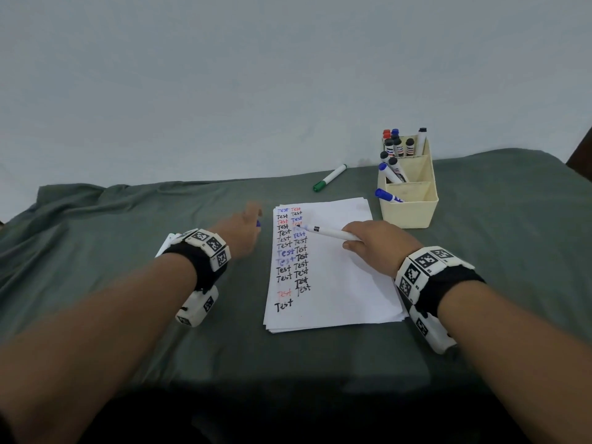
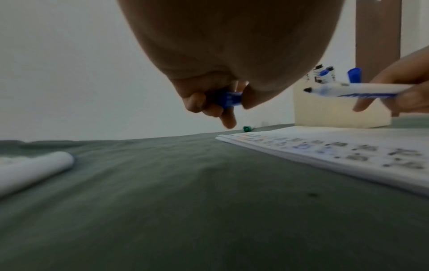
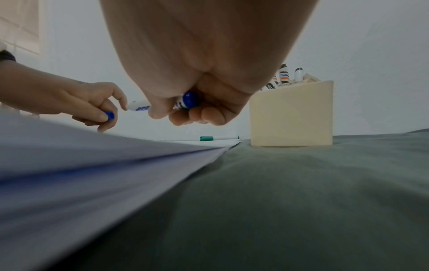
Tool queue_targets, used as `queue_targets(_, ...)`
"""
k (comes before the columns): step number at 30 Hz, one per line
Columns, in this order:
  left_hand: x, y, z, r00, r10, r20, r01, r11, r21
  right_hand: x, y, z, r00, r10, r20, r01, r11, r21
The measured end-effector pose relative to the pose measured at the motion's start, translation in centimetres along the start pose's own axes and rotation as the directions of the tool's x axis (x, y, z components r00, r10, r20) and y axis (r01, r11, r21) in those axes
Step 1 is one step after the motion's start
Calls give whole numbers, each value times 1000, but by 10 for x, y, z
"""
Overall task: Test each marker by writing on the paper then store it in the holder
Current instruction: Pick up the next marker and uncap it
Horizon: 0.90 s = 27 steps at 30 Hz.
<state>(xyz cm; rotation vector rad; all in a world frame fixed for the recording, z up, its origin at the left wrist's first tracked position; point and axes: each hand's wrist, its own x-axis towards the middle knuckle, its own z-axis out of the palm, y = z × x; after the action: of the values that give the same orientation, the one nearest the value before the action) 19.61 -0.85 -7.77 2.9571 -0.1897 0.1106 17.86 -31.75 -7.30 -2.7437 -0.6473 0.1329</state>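
My right hand (image 1: 368, 243) grips an uncapped white marker with blue print (image 1: 330, 233), its tip over the upper left of the paper stack (image 1: 339, 283); the same marker (image 2: 352, 90) shows in the left wrist view, and its blue end (image 3: 189, 100) shows in the right wrist view. My left hand (image 1: 246, 229), just left of the paper, pinches the blue cap (image 2: 228, 99), also seen as the blue cap (image 3: 109, 115). The paper carries rows of "Test" in black, blue and red. The cream holder (image 1: 413, 206) stands behind the paper at right, with several markers in it.
A green-capped marker (image 1: 330, 178) lies on the green cloth (image 1: 128, 225) behind the paper, near the wall. A white rolled object (image 2: 34, 170) lies on the cloth left of my left wrist. A brown piece of furniture (image 1: 581, 155) stands at the far right.
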Motion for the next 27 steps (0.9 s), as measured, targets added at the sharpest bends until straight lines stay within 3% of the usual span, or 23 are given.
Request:
queue_targets(5,1,-30,-15,980,13,201,-60,971,233,0,2,2,1000,0,-19,0,1000,9)
queue_targets(9,-3,-35,-10,963,7,269,-82,960,267,1,3,4,1000,5,-24,-5,1000,15)
queue_targets(13,-7,-36,-6,981,-58,187,21,981,194,2,4,5,1000,19,-22,-18,999,28)
queue_targets(16,-12,-38,-7,990,-30,136,-3,972,233,1,3,3,999,18,-30,-17,998,59)
queue_targets(19,-21,-31,-8,995,99,28,-103,949,297,-1,3,1,999,-19,-48,23,997,77)
queue_targets(22,-35,-8,-7,960,277,-31,-255,920,299,2,6,3,995,-56,-79,59,998,34)
queue_targets(25,-49,14,2,944,311,111,-327,926,190,2,8,4,991,-54,-124,58,998,34)
queue_targets(27,-55,17,12,933,216,289,-246,967,72,1,9,4,989,-58,-134,62,998,31)
